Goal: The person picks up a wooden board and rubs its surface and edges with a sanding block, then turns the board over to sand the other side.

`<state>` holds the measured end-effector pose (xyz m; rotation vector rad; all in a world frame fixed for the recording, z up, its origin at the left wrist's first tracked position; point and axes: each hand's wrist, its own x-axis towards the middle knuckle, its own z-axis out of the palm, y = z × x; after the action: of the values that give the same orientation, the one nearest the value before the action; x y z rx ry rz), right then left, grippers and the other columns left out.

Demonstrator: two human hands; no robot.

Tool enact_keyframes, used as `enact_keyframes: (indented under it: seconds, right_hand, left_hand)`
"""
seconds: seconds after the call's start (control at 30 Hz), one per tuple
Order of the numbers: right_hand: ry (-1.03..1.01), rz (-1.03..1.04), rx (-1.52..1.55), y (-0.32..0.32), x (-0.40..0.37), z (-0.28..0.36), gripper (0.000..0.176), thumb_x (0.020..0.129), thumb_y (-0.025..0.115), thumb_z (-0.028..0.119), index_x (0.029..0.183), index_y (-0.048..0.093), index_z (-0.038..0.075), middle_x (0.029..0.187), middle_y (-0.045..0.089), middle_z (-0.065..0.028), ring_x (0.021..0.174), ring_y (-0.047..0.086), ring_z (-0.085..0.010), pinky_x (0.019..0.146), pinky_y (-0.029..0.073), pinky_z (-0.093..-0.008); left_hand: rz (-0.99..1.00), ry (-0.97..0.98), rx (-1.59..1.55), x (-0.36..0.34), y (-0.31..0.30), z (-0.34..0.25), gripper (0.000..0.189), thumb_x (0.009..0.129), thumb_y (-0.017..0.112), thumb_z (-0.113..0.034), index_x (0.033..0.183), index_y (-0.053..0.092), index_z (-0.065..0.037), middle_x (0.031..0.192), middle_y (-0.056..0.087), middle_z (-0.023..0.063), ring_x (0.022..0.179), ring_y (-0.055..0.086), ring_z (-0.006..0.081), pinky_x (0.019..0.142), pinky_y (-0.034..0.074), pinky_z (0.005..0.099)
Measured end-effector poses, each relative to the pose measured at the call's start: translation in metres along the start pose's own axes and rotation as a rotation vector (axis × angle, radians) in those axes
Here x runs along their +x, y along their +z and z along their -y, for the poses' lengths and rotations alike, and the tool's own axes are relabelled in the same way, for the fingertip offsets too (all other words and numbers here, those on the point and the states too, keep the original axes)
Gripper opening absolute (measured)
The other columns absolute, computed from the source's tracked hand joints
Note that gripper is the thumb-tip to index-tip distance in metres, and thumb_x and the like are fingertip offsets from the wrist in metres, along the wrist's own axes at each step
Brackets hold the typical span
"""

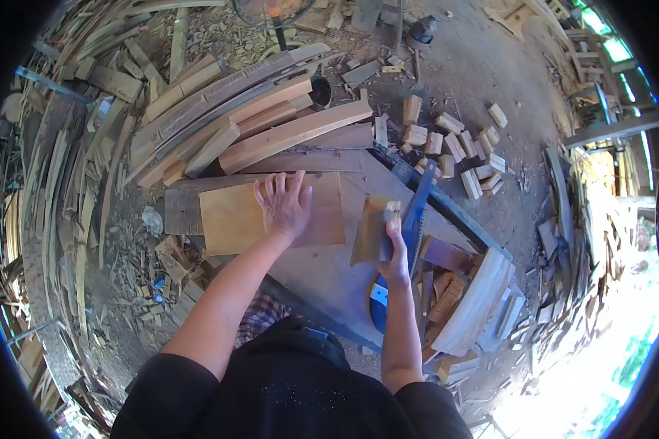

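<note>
My left hand [284, 203] lies with its fingers spread on a flat, light wooden board [231, 216], which rests on the work surface in front of me. To the right of the board, my right hand [395, 245] is closed around a wood block wrapped in brown sandpaper [371, 230]. The block stands near the right edge of the board, apart from it. A saw with a blue blade [419, 201] and a blue handle [378, 301] lies just beyond my right hand.
Long planks [293, 137] are stacked behind the board. Small wood blocks [454, 148] are scattered on the ground at the upper right. Wood pieces [447, 300] sit right of the saw. A fan [278, 36] stands at the top.
</note>
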<state>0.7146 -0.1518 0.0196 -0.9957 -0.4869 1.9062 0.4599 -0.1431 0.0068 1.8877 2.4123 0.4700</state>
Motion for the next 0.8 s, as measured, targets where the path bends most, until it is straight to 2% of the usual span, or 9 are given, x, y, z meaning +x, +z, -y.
enact_keyframes:
  seconds: [0.1,0.27,0.37,0.4,0.43,0.5,0.67,0.77,0.8]
  right_hand:
    - [-0.125,-0.063,-0.055,0.022,0.011,0.015,0.047,0.1,0.057,0.035,0.142,0.048,0.015,0.132,0.056,-0.0029,0.12,0.056,-0.0166,0.099,0.047,-0.0356]
    - [-0.122,-0.001,0.163,0.045,0.006,0.019,0.042,0.101,0.056,0.037,0.137,0.051,0.016,0.121,0.061,-0.0039,0.113,0.06,-0.018,0.097,0.049,-0.0373]
    - [-0.071,0.094,0.284,0.062,-0.019,0.02,0.041,0.103,0.054,0.039,0.137,0.051,0.017,0.12,0.063,-0.0055,0.112,0.061,-0.0195,0.096,0.051,-0.0386]
    - [-0.15,0.018,0.109,0.058,-0.019,0.014,0.05,0.104,0.052,0.039,0.145,0.042,0.014,0.131,0.056,-0.0072,0.119,0.057,-0.0205,0.101,0.048,-0.0387]
    - [-0.229,-0.054,-0.066,0.057,-0.019,0.009,0.06,0.104,0.05,0.04,0.154,0.032,0.011,0.142,0.05,-0.0088,0.126,0.052,-0.0215,0.106,0.045,-0.0388]
    - [-0.236,-0.064,-0.26,0.075,-0.032,0.011,0.07,0.106,0.046,0.041,0.162,0.016,0.01,0.156,0.036,-0.0139,0.14,0.041,-0.0254,0.115,0.035,-0.0384]
    - [-0.384,0.066,-0.597,0.086,-0.05,0.01,0.071,0.108,0.043,0.035,0.163,0.008,0.008,0.166,0.018,-0.016,0.153,0.019,-0.0275,0.123,0.017,-0.0405]
    - [-0.311,0.058,-0.465,0.093,-0.067,0.013,0.072,0.108,0.042,0.039,0.162,0.009,0.006,0.158,0.03,-0.0163,0.145,0.032,-0.026,0.119,0.026,-0.0383]
    - [-0.302,0.117,-0.457,0.085,-0.065,0.015,0.07,0.108,0.043,0.034,0.163,0.008,0.008,0.167,0.015,-0.0172,0.154,0.016,-0.0275,0.123,0.016,-0.0405]
  left_hand:
    - [-0.016,0.005,-0.012,-0.001,0.005,0.002,0.046,0.098,0.051,-0.044,0.137,0.055,-0.02,0.128,0.051,0.0108,0.13,0.04,0.0324,0.114,0.017,0.0615]
    - [-0.159,0.069,-0.153,-0.007,-0.002,0.001,0.055,0.099,0.051,-0.05,0.142,0.051,-0.015,0.133,0.051,0.0133,0.129,0.041,0.0355,0.114,0.016,0.0639]
    - [0.233,-0.082,-0.81,-0.035,-0.045,-0.041,0.064,0.099,0.055,-0.052,0.146,0.046,-0.01,0.136,0.051,0.0179,0.127,0.045,0.0317,0.111,0.031,0.0518]
    - [0.423,-0.211,-1.066,-0.045,-0.055,-0.058,0.066,0.099,0.057,-0.052,0.147,0.045,-0.009,0.135,0.051,0.0193,0.126,0.047,0.0294,0.109,0.036,0.0457]
    - [0.412,-0.221,-1.077,-0.053,-0.061,-0.071,0.066,0.099,0.057,-0.052,0.147,0.045,-0.009,0.135,0.051,0.0193,0.126,0.047,0.0294,0.109,0.036,0.0457]
    - [0.436,-0.038,-1.237,-0.06,-0.069,-0.087,0.063,0.101,0.059,-0.047,0.148,0.044,-0.008,0.133,0.05,0.0179,0.122,0.049,0.0241,0.103,0.041,0.036]
    - [0.293,-0.136,-1.388,-0.066,-0.062,-0.099,0.06,0.101,0.062,-0.037,0.149,0.043,-0.007,0.125,0.052,0.0159,0.119,0.051,0.0248,0.103,0.042,0.0375]
    - [0.278,-0.149,-1.542,-0.066,-0.061,-0.099,0.061,0.1,0.065,-0.032,0.15,0.04,-0.008,0.125,0.052,0.0125,0.117,0.054,0.023,0.102,0.044,0.0366]
    - [0.362,-0.165,-1.646,-0.067,-0.062,-0.097,0.064,0.1,0.065,-0.032,0.152,0.036,-0.009,0.129,0.051,0.0089,0.116,0.055,0.0192,0.102,0.044,0.0347]
